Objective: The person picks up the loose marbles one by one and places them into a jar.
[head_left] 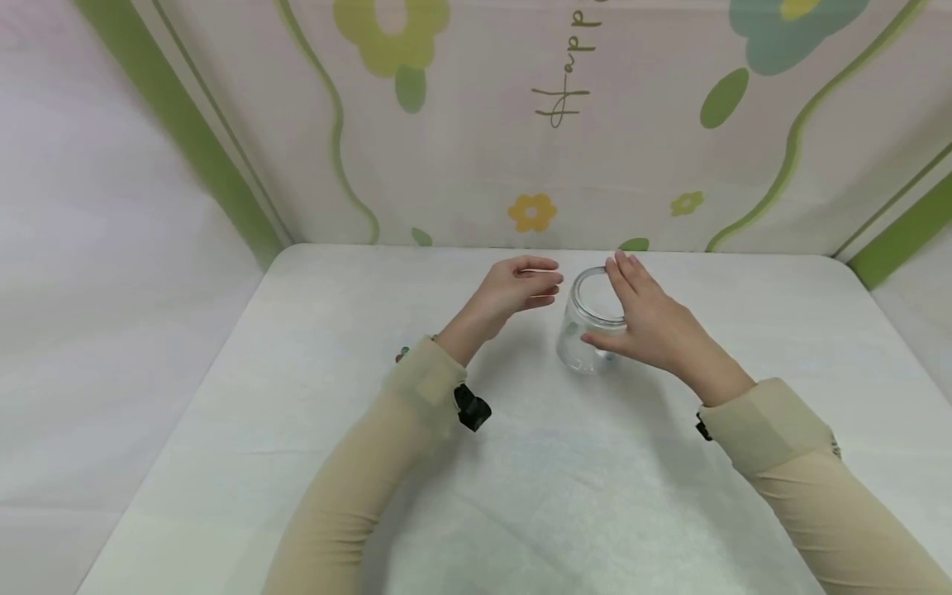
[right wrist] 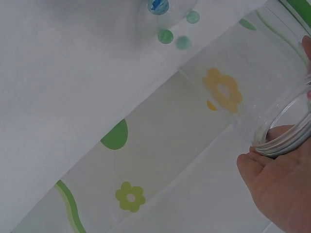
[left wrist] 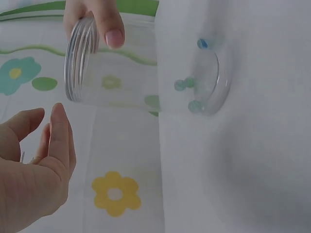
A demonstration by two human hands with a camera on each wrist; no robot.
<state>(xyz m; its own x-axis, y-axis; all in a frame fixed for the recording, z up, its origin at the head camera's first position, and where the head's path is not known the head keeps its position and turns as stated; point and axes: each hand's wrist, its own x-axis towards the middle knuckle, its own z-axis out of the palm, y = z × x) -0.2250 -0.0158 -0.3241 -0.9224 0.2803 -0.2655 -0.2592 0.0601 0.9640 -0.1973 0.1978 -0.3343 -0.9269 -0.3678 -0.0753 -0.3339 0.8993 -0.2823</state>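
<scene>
A clear jar point(head_left: 582, 351) with a screw-threaded rim point(left wrist: 81, 60) stands upright on the white table. Near its base show several marbles, a blue one point(right wrist: 158, 6) and green ones point(right wrist: 165, 36) among them. The right hand point(head_left: 654, 326) holds the jar by its upper part, with the thumb on the near side and the fingers along the right of the rim. Left of the rim, the left hand point(head_left: 516, 285) hovers apart from the jar. Its fingers are loosely bent toward the jar, with nothing in them.
Small red and green round things point(head_left: 402, 354) peek out beside the left cuff on the table point(head_left: 521, 496). Behind the table's back edge hangs a cloth point(head_left: 461, 165) printed with flowers. Black wrist devices, one of them a camera-like block point(head_left: 472, 408), sit at both cuffs.
</scene>
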